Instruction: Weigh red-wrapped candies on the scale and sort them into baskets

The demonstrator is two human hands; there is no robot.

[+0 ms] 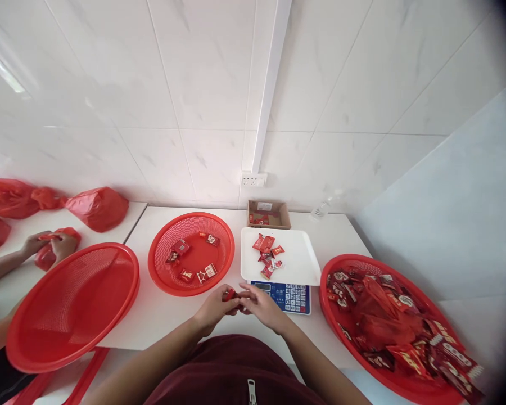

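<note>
Beside the scale (296, 293), my left grip (217, 305) pinches a red packet (230, 294); whether my right grip (262, 306) holds it, I can't tell.

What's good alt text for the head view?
A person's left hand and right hand meet at a small red item, before a blue scale with packets on its tray. A sparsely filled red basket stands left, a fuller basket right; far left, another person's hands hold a red bag.

Wearer's kit: dark maroon top (231, 368).
A silvery zip pull (252, 386) is seen at front centre; left hand (214, 306), right hand (265, 307) and both forearms (171, 344) are uncovered.
</note>
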